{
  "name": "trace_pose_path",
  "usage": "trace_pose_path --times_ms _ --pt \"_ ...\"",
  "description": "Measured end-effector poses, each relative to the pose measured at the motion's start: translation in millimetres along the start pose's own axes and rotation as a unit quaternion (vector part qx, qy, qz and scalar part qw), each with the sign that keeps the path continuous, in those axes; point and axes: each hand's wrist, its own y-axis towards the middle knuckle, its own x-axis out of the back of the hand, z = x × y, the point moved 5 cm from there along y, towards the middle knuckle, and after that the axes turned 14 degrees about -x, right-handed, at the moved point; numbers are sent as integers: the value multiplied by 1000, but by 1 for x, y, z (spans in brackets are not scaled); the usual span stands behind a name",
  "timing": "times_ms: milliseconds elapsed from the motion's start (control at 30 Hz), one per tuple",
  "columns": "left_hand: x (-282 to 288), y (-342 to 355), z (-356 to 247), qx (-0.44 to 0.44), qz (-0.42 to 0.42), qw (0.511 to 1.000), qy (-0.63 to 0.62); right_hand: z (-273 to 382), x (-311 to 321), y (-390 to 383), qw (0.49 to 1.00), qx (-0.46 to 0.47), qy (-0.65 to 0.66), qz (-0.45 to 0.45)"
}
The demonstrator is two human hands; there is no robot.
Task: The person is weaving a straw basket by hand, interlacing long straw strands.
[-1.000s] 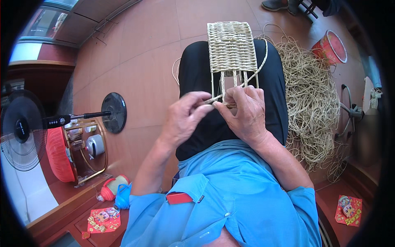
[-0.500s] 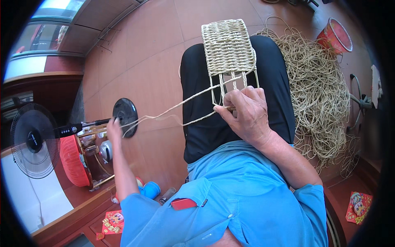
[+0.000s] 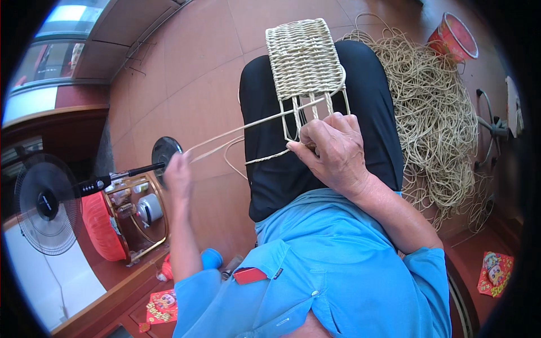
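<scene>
A pale woven cord piece [image 3: 301,56] rests over my dark-trousered thighs [image 3: 259,186], its lower part showing open parallel strands. My right hand [image 3: 332,147] is closed on the lower end of those strands, its thumb pointing left. My left hand [image 3: 181,172] is out to the left beside the fan stand, slightly blurred, closed on a loop of cord [image 3: 261,120] stretched from the woven piece across my left leg. Another loose length of cord trails below it. The right fingertips and what lies under them are partly hidden.
A large loose heap of cord [image 3: 428,129] lies on the right, with a red bucket [image 3: 453,39] behind. A standing fan [image 3: 48,204], a gold-framed trolley [image 3: 141,248] with red cover and containers, and coloured bottles [image 3: 211,258] are on the left. A swivel base [image 3: 496,127] stands far right.
My left hand has pulled away from the strands to the left, drawing cord out, and has since shifted slightly back rightward. My right hand stays gripping the lower strands.
</scene>
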Motion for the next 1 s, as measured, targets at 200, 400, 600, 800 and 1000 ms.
trace_pose_path --times_ms 200,400,600,800,1000 --pt "220 -160 210 479 44 785 390 -4 1 -3 1000 10 -20 -2" --pt "150 -107 232 216 206 915 270 4 -2 0 999 29 -4 13" --pt "-53 -6 -201 -42 127 954 -267 2 0 3 998 18 -54 27" --pt "-59 -11 -176 -45 83 979 -179 2 4 8 997 36 -45 41" --pt "-3 -20 -98 -119 93 955 255 4 3 10 991 90 -76 56"
